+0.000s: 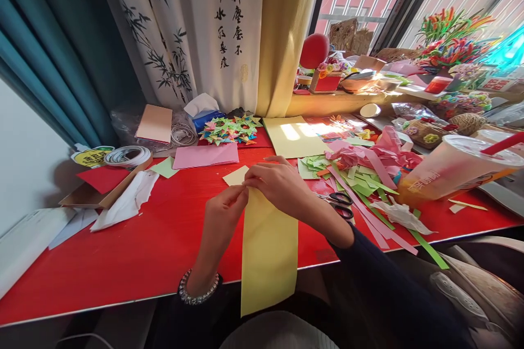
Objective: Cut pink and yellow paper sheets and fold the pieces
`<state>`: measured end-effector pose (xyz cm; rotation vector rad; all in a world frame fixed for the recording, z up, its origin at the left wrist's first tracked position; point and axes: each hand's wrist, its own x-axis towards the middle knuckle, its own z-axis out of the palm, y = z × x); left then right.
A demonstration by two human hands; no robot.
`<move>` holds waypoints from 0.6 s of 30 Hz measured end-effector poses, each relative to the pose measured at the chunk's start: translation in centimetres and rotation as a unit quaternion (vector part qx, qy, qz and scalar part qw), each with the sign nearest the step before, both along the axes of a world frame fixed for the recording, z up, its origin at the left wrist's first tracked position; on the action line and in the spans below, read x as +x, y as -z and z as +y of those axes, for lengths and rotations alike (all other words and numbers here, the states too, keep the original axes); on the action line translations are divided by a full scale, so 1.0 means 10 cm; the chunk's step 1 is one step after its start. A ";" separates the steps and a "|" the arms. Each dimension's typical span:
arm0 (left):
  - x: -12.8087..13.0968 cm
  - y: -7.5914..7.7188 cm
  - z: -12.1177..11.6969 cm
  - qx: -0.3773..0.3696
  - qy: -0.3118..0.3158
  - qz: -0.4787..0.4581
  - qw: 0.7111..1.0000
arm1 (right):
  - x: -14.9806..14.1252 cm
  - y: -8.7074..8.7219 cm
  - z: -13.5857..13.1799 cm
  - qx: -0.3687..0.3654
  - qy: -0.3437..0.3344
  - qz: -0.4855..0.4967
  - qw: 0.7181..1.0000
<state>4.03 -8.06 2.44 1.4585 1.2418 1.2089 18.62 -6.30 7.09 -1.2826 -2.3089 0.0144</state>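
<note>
A long sheet of yellow paper [270, 245] hangs from my hands over the table's front edge. At its upper left corner, my left hand [225, 210] pinches the paper between thumb and fingers. My right hand [274, 182] meets it there, its fingers closed on the same top edge from above. The fingertips of both hands touch, so the exact fold under them is hidden. Just beyond the fingers, a pale yellow paper piece [235, 176] lies on the table. Scissors with black handles [341, 204] rest beside my right wrist.
Around the red table [164, 245] lie a pink paper stack [206, 156], a folded-paper wreath [229, 131], a large yellow sheet [295, 136] and a heap of green strips [360, 174]. A plastic drink cup [446, 169] stands at right; a cardboard tray [98, 193] sits at left.
</note>
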 end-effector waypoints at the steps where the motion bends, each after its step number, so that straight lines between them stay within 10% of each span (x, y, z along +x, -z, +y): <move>1: 0.00 0.00 -0.01 -0.012 0.003 -0.002 1.000 | -0.01 0.04 0.00 -0.005 0.015 0.034 0.999; 18: 0.01 0.07 -0.20 -0.174 0.080 -0.082 0.978 | 0.16 0.22 0.04 0.023 0.090 0.117 0.989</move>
